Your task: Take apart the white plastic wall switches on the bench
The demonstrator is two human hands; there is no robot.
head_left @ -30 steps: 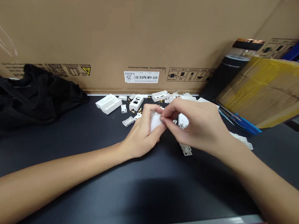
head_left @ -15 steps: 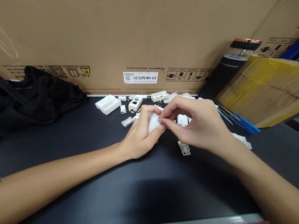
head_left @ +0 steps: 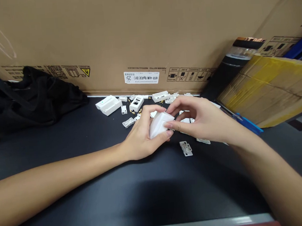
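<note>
1. Find the white case in the left hand, over the middle of the counter, farther left than a small white plate.
2. Note the left hand curled firmly round it, thumb along the near side, forefinger over the far side.
3. Note the right hand half open, thumb touching the right end; cannot tell of any firm pinch there.
4. Looks light and stiff, probably plastic; likely slippery on smooth faces.
5. Best held by the long sides; press gently on possibly thin edges.
</note>
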